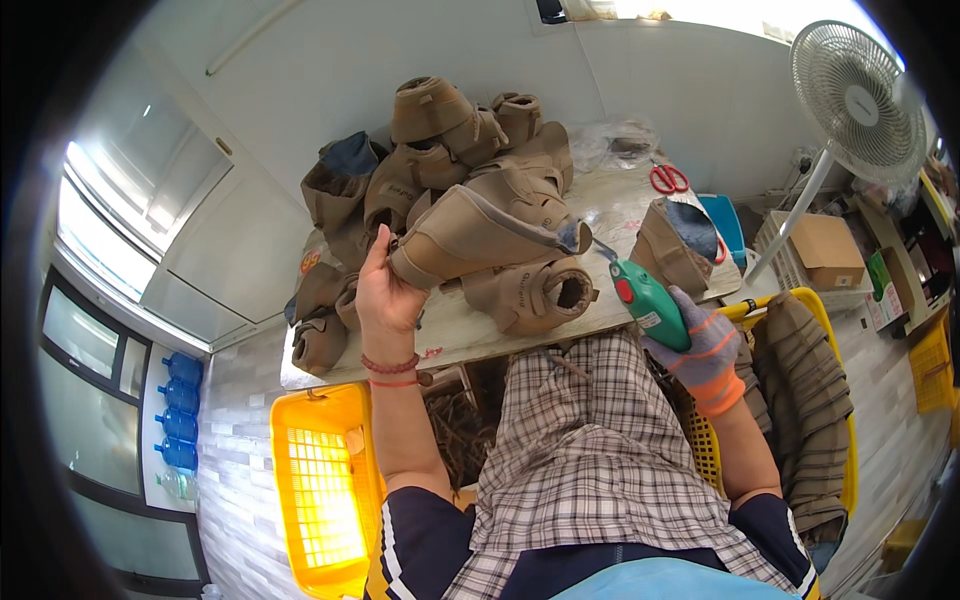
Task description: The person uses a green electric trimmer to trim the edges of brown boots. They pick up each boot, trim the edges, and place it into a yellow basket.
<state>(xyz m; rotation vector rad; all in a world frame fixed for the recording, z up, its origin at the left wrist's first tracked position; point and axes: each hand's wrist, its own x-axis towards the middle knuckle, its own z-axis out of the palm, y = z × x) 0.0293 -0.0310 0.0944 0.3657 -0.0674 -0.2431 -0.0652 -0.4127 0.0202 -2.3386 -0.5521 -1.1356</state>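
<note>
Head view looks down on a pale desk (470,330) set against a white wall, with a window off to the left of the left hand and a white standing fan (858,100) beyond the right hand. A heap of tan boot uppers (440,150) covers the desk behind both hands; red scissors (668,178) lie farther back, past the right hand.

The bare left hand (385,290) is closed around the heel end of one tan boot upper (480,235), thumb up along its side, holding it tilted above the desk. The right hand (700,350), in a grey glove with orange fingertips, is clamped on a green handheld tool (648,298) whose thin tip meets the toe end of the held upper.

Below the left hand a yellow crate (320,490) stands by the desk's near edge; under the right hand a second yellow crate (835,330) holds folded brown pieces (805,400). Between the hands, the person's checked lap fills the gap, and the desk's front edge runs just under both wrists, leaving little free room.
</note>
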